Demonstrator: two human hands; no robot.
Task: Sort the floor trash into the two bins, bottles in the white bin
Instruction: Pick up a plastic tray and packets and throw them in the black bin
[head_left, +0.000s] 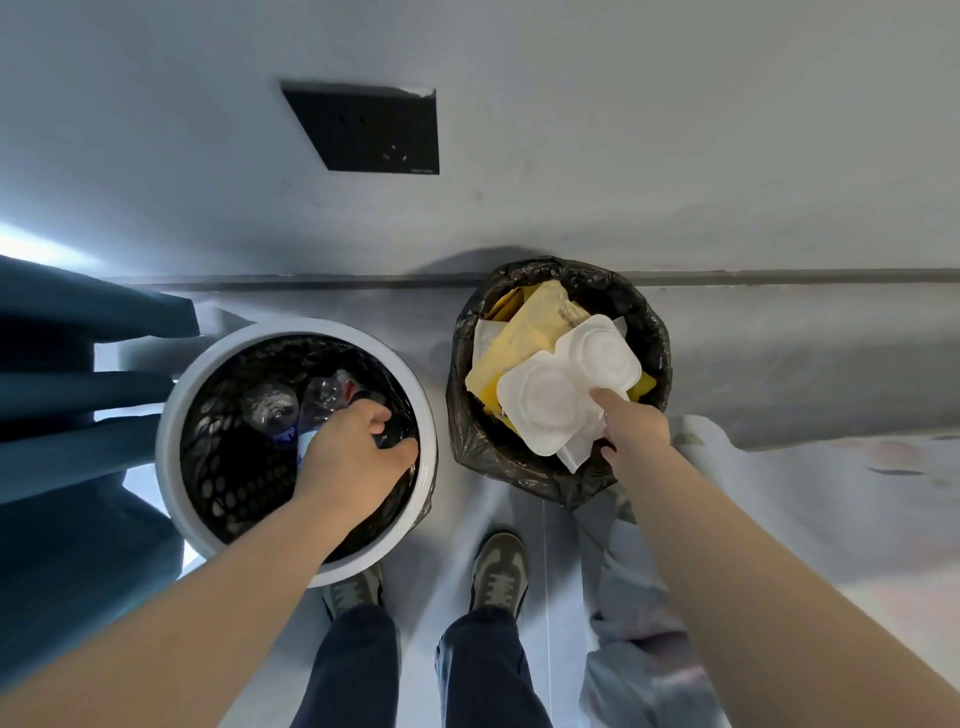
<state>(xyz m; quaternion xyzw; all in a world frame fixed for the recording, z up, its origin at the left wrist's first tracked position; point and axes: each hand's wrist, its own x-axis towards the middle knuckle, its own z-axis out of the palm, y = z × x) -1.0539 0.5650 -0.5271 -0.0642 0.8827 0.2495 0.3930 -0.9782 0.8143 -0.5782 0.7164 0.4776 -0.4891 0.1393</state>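
Two bare forearms reach forward from the bottom corners, above dark trouser legs and a pair of grey shoes (500, 571) on a pale floor. The left hand (353, 457) is lowered inside the white bin (171, 415), its fingers curled around a clear plastic bottle (306, 447) (only a sliver of it with a blue label shows past the knuckles). Just beyond that hand, more crushed clear bottles (270, 408) lie on the black liner at the bottom of the bin. The right hand (631, 426) is over the near rim of the black-bagged bin (649, 322), thumb on top and fingers underneath, pinching the edge of a white foam clamshell container (566, 384) that lies open across the top of the rubbish. Beyond the container, further from that hand, yellow wrappers (524, 332) fill the bin. Below the right forearm, crumpled translucent plastic sheeting (639, 654) lies on the floor. On the wall past both bins is a black outlet plate (369, 130).
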